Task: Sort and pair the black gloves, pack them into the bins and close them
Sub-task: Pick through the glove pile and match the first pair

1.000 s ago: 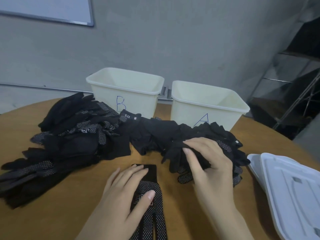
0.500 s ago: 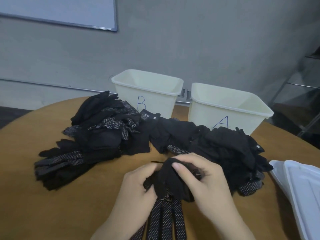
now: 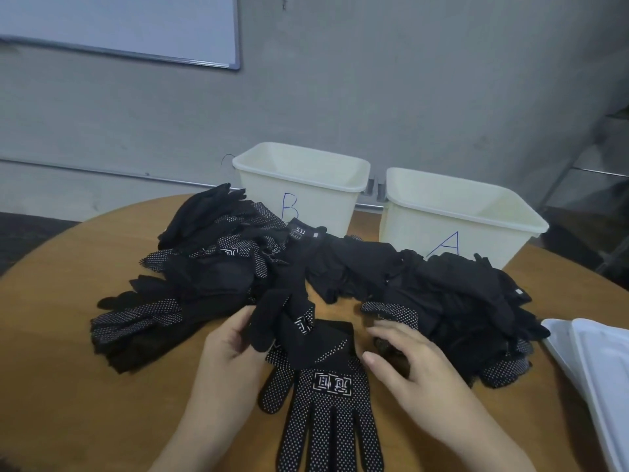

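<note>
Pairing gloves: our left hand [image 3: 226, 345] grips a second glove [image 3: 272, 318] over the dotted glove [image 3: 323, 396] at six o'clock; right hand [image 3: 405, 362] relaxed. Next, align them.

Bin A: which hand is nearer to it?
Right. The right hand lies below bin A, just left of its front; the left hand is farther left, holding a glove.

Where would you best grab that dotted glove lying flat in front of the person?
Probably by the cuff end of the dotted glove, reaching in from the right, where the right hand hovers open. It lies flat, fingers toward the person; the left hand holds another glove over its cuff's left side.
</note>
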{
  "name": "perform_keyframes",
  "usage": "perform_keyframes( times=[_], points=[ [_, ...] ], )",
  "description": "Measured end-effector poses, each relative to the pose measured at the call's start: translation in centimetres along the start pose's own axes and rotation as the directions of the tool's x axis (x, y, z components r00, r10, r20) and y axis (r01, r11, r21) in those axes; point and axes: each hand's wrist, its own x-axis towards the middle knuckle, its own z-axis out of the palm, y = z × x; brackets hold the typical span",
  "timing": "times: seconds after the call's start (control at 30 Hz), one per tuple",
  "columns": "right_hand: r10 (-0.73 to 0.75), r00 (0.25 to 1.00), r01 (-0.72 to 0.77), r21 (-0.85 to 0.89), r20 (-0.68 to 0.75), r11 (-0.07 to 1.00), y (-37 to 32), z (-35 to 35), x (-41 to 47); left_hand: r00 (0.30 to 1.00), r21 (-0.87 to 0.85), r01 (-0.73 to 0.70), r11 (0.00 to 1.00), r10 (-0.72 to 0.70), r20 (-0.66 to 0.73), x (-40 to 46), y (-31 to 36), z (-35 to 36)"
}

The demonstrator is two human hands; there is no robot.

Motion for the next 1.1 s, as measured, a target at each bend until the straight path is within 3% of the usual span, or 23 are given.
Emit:
perform_keyframes(
  times=[0.17, 0.4, 0.47, 0.57, 0.7, 0.77, 0.9, 1.1],
  points=[
    [0.040, 0.999, -0.040, -0.116, -0.003, 0.992, 1.0, 0.1, 0.7, 0.998, 0.025, 0.034, 0.999, -0.033, -0.051, -0.3, -0.2, -0.9],
    [0.042, 0.992, -0.066, -0.204, -0.120, 0.977, -0.1, 0.8, 1.3, 0.990, -0.139, 0.085, 0.987, -0.099, -0.099, -0.7, -0.5, -1.5],
    [-0.022, 0.978, -0.001, -0.112, -0.208, 0.994, -1.5, 0.9, 1.0, 0.984, -0.229, 0.105, 0.968, -0.134, -0.118, -0.6, -0.5, -1.6],
    [-0.054, 0.956, 0.113, 0.189, -0.288, 0.975, -4.1, 1.0, 0.4, 0.972, -0.359, 0.106, 0.927, -0.173, -0.159, -0.3, -0.4, -1.6],
    [-0.027, 1.000, 0.031, 0.582, -0.015, 0.813, -6.6, 1.7, -0.3, 0.962, -0.460, 0.115, 0.880, -0.214, -0.169, -0.2, -0.1, -1.1],
    [-0.065, 0.997, 0.021, 0.658, 0.044, 0.753, -7.1, 2.0, -0.2, 0.960, -0.470, 0.136, 0.872, -0.233, -0.156, -0.2, 0.0, -0.9],
    [0.009, 0.999, 0.018, 0.777, -0.031, 0.629, -7.0, 2.5, 0.6, 0.955, -0.441, 0.173, 0.881, -0.260, -0.145, -0.3, 0.8, -0.7],
    [0.035, 0.999, 0.009, 0.828, -0.035, 0.561, -6.1, 2.1, 1.1, 0.954, -0.466, 0.190, 0.864, -0.275, -0.120, -0.5, 1.4, -1.5]
  ],
)
